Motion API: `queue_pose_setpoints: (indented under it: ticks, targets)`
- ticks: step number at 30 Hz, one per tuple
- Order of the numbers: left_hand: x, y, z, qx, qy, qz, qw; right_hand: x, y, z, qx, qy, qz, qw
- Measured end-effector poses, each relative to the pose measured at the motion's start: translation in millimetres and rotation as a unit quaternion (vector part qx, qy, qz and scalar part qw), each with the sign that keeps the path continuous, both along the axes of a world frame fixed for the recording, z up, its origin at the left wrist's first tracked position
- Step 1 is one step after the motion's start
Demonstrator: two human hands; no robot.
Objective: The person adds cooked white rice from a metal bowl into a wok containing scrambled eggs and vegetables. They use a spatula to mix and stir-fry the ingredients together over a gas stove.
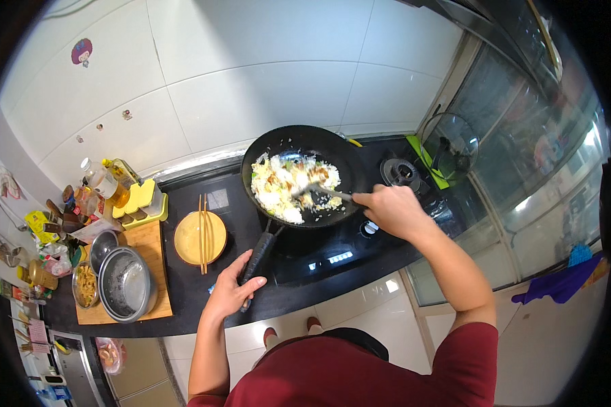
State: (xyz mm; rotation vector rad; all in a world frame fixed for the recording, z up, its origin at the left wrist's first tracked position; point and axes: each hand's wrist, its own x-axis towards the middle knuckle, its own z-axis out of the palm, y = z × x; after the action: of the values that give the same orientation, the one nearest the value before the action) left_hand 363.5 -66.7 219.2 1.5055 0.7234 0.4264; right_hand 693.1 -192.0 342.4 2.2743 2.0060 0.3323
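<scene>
A black wok [355,165] sits on the stove, tilted slightly in view, with its dark handle [259,252] pointing toward me. My left hand [232,290] is closed round that handle near its end, thumb across the top. In the wok lies white rice [278,197] mixed with yellow egg, green bits and brown sauce-coloured patches. My right hand [395,211] grips the handle of a spatula [329,192], whose head is among the rice. Left of the wok, a yellow bowl [185,237] stands on the counter with a pair of chopsticks [203,230] resting across it.
A wooden board [157,298] at the left carries metal bowls [142,275], one with yellowish food pieces. Behind it stand an oil bottle [119,195], a yellow-lidded seasoning box [146,200] and jars. A second burner [400,173] and a glass lid [451,152] are at the right.
</scene>
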Motion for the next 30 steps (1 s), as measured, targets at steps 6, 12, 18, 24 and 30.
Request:
queue_pose_setpoints:
  ticks: [6, 12, 18, 24, 30]
  targets:
    - [-3, -1, -3, -0.01, -0.011, 0.006, 1.0, 19, 9, 7, 0.038, -0.022, -0.038, 0.998]
    - [-2, -1, -3, 0.001, -0.003, -0.008, 1.0, 4, 18, 28, 0.088, -0.002, -0.03, 0.996]
    - [-2, 1, -4, -0.012, -0.014, -0.007, 1.0, -16, 46, -47, 0.077, -0.025, 0.09, 0.993]
    - [-6, 5, -14, -0.026, -0.012, -0.014, 0.999, -29, -17, 7, 0.018, 0.0, 0.019, 1.0]
    - [-12, 6, -14, -0.032, -0.03, -0.02, 0.999, 8, -27, 18, 0.101, 0.192, -0.148, 0.965]
